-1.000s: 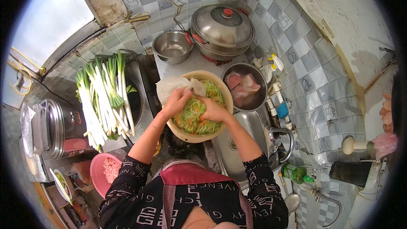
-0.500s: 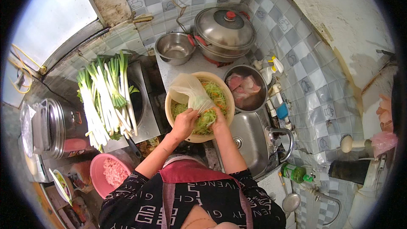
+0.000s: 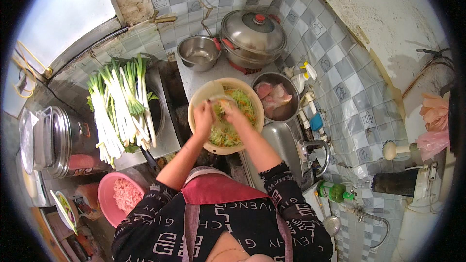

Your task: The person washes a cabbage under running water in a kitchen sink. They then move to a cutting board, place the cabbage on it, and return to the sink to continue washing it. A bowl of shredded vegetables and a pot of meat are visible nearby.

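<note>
A cream basin [image 3: 262, 119] of shredded green vegetables [image 3: 225, 136] with orange bits stands in front of me. Over its left half lies a thin whitish cloth bag [image 3: 208, 92]. My left hand [image 3: 204, 118] is closed on the edge of this bag at its near end. Close beside it, my right hand [image 3: 229, 112] is at the bag's mouth, where some shreds show. Motion smears the right fingers, so their grip is unclear.
Left of the basin, long green onions [image 3: 124, 111] lie over the stove. A pink bowl of minced meat [image 3: 106, 206] sits nearer. Beyond are a steel bowl [image 3: 199, 53] and lidded pot [image 3: 253, 39]. At right are a bowl of meat pieces [image 3: 274, 98] and a sink [image 3: 276, 150].
Both hands have shifted left and slightly away from me, bringing the bag's mouth with them. The bag's far part looks more crumpled, and more shreds show at the basin's near side.
</note>
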`<state>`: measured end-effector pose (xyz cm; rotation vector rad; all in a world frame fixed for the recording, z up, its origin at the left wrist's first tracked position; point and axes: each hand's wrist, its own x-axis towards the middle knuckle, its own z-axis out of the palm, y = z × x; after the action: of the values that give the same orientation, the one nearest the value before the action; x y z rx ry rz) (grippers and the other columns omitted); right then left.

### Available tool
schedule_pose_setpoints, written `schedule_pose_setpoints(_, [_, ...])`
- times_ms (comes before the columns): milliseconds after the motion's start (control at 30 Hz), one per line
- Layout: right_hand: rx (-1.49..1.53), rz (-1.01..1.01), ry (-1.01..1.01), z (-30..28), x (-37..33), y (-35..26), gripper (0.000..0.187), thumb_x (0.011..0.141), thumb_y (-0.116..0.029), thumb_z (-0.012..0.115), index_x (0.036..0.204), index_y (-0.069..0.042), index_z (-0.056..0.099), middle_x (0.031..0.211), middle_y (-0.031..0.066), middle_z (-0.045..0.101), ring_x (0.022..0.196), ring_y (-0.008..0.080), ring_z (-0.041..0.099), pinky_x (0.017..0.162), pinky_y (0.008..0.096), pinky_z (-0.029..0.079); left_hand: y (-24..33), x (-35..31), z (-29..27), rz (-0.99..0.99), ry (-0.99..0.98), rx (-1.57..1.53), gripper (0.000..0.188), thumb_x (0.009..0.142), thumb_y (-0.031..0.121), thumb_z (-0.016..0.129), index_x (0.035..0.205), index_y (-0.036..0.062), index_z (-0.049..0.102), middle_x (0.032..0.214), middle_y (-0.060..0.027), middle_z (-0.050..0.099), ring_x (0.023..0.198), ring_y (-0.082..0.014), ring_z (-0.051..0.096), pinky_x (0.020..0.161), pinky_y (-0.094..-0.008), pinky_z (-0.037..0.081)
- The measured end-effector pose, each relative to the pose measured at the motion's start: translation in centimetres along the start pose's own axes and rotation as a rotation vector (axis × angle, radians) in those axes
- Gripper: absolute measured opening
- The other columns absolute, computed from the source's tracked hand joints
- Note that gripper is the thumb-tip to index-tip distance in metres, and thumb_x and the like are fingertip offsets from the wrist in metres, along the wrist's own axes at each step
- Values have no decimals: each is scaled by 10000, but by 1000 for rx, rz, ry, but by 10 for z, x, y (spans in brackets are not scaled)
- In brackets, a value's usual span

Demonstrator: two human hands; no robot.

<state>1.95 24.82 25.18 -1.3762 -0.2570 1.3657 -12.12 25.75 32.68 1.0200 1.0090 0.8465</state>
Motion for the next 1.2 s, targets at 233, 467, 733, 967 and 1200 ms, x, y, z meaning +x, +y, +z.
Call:
schedule_pose_setpoints(233, [-473,-312,-284,-3,-91,-99,570,886,-287,705,1304,55,524,1201,114,618,1030,182,625,851,297,501,27,71,-23,-21,115,-143,315,1036,244,445,976,14,652,545,-15,476,395,-115,387,397,-292,302])
schedule_pose_setpoints(467, [-1510,10,111,-43,-79,9,1126,691,-470,833,1542,-125,181,1544,322,106,1450,447,99,1044,650,288,10,87,-46,-44,171,-276,316,1041,235,439,967,13,650,567,-6,469,479,-107,392,486,-281,331])
schedule_pose_setpoints(733, [-1841,12,124,0,-81,45,987,719,-357,787,1526,-187,243,1487,416,23,1372,582,93,933,736,313,7,79,-39,-48,86,-205,289,1034,240,461,1031,15,644,643,42,483,532,-81,401,512,-249,338])
schedule_pose_setpoints(967, [-1489,-120,98,-41,-50,5,552,713,-125,704,1248,-53,588,1106,247,651,1064,385,613,855,445,508,5,78,-38,-73,84,-190,301,1026,246,481,1022,-4,649,812,-1,611,691,-99,539,641,-281,454])
schedule_pose_setpoints(1200, [-762,-229,148,-57,-73,-43,540,653,-96,761,1170,-23,622,1085,137,683,996,272,652,882,358,495,3,88,-28,-39,-49,-54,324,1022,259,493,1048,-13,666,897,-45,666,727,-121,588,671,-293,487])
